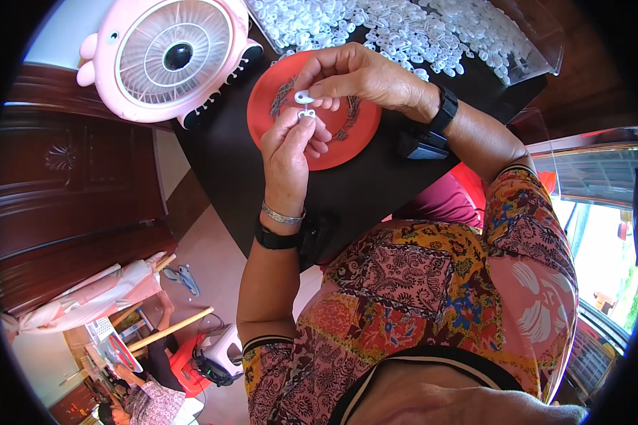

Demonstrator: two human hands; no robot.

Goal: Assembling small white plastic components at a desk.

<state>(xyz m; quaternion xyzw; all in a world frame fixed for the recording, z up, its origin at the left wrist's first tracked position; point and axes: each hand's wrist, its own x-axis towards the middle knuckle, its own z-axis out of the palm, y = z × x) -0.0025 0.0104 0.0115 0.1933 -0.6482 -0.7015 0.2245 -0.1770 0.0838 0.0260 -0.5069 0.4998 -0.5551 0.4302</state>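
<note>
White pcs in clamped L hand, R hand over blk tbl, fan near

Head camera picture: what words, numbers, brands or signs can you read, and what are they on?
None that I can read.
Pink fan: no readable letters.
Orange plate: no readable letters.
White piece in the right hand: too small to tell.
Heap of small white pieces: too small to tell.
Background things: too small or blurred.

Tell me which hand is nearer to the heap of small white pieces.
Right. The right hand lies just below the heap in the picture; the left hand is lower and farther off, partly over the red plate.
</note>
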